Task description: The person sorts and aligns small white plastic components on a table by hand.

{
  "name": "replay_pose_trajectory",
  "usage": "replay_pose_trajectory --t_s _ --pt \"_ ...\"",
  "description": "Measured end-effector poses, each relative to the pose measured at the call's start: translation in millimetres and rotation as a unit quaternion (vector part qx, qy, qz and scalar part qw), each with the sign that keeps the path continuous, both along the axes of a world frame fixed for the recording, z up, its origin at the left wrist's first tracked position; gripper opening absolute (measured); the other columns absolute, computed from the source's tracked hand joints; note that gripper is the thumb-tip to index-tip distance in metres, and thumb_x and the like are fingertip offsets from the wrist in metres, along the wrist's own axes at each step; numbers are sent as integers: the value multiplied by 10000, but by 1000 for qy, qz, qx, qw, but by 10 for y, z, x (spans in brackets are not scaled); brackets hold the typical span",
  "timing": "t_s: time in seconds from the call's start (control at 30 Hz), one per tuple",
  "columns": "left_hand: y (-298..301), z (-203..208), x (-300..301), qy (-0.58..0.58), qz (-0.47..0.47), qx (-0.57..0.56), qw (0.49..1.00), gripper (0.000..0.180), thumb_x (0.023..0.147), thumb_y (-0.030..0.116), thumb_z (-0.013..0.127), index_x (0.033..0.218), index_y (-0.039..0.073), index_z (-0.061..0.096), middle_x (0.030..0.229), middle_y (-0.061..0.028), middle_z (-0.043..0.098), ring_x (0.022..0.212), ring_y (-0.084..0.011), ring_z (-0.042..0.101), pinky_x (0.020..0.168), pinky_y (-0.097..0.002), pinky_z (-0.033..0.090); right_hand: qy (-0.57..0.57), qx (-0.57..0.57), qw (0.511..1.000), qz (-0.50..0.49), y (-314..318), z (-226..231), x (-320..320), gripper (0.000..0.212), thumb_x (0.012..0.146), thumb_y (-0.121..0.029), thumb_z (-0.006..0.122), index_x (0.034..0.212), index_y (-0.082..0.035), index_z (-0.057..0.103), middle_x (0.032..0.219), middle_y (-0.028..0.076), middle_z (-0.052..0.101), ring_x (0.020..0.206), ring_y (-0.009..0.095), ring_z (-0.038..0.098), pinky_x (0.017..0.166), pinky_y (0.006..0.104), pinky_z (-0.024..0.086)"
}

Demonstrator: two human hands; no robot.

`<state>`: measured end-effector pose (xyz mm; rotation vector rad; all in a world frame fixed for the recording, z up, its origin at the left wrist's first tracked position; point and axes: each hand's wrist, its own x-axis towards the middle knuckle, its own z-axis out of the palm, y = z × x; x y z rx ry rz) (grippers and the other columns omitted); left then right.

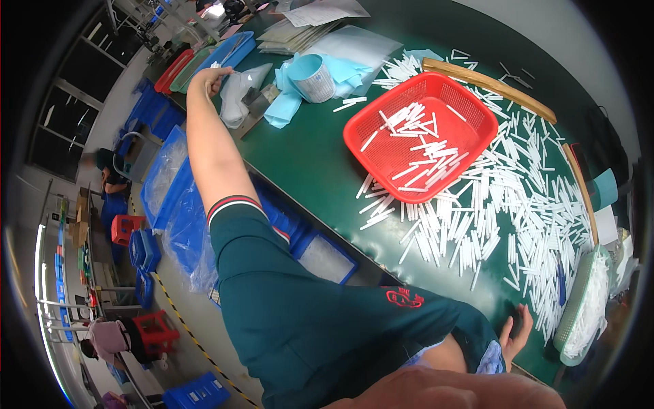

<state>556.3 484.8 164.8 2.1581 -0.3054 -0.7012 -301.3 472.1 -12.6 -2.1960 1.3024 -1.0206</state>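
My left hand [212, 80] is stretched out to the far left edge of the green table, its fingers closed at the rim of a blue tray [231, 53]. A few short white sticks [215, 65] show at its fingers. My right hand [519, 335] rests low at the table's near edge, thumb and fingers apart, beside loose white sticks [545, 273]; a dark patch between the fingers cannot be made out. Between the hands stands a red perforated basket [436, 78] with some of these sticks inside.
Wooden strips [490, 88] border the stick pile. A light green basket [567, 344] holds white pieces at the right. A blue-wrapped cup-like container [312, 76], clear plastic bags [238, 95] and papers [300, 31] lie at the back. Blue bins [167, 184] stand left below the table; other people sit farther off.
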Motion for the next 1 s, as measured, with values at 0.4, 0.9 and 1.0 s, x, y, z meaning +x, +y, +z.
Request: replay_pose_trajectory --t_s 0.4,0.9,1.0 --pt "635 -728 -696 -404 -35 262 876 449 704 449 662 974 90 650 1004 -155 638 947 -327 606 794 -415 478 -29 56 998 -28 0 -83 -39 415 827 34 511 1235 38 436 1068 168 548 974 252 537 879 322 406" --pt "624 -42 -319 23 51 -187 981 252 792 295 688 785 106 520 538 95 356 409 -9 296 350 -168 216 -29 53 998 -33 -21 -134 -56 389 839 41 489 1224 55 439 1047 168 543 948 246 546 856 317 419" --pt "367 319 -227 -31 115 -302 946 230 798 245 679 723 99 518 529 78 372 382 -20 305 319 -166 239 -39 65 996 -38 -6 -123 -45 389 838 40 492 1223 57 440 1038 168 546 943 247 546 851 317 420"
